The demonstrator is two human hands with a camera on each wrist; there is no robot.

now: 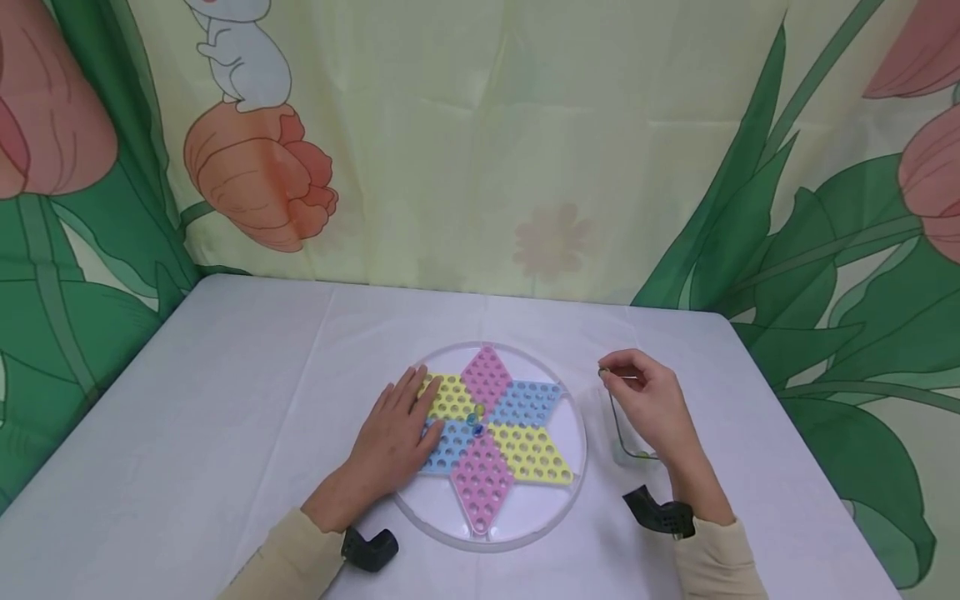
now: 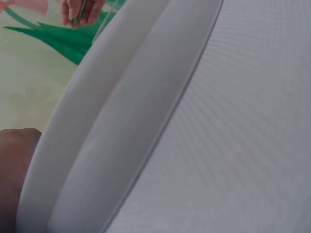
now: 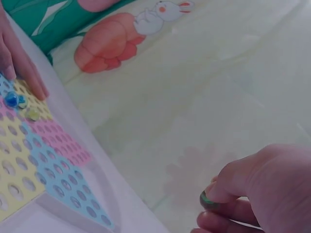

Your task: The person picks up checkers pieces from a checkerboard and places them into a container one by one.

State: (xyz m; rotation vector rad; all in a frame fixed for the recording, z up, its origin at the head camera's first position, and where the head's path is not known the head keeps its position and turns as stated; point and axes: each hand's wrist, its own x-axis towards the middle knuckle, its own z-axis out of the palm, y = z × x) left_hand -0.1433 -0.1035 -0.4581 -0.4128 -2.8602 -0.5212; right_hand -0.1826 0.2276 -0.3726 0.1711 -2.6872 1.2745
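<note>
A round white board holds a six-pointed star of pink, yellow and blue holed panels. A few marbles sit near the star's centre; the right wrist view shows a blue one and a yellowish one. My left hand rests flat on the board's left side, fingers straight, and shows again in the right wrist view. My right hand hovers right of the board and pinches a small green marble between thumb and fingertip.
A clear cup-like container stands on the white tablecloth under my right hand. A flower-printed curtain hangs behind the table. The left wrist view shows mostly the board's rim and cloth.
</note>
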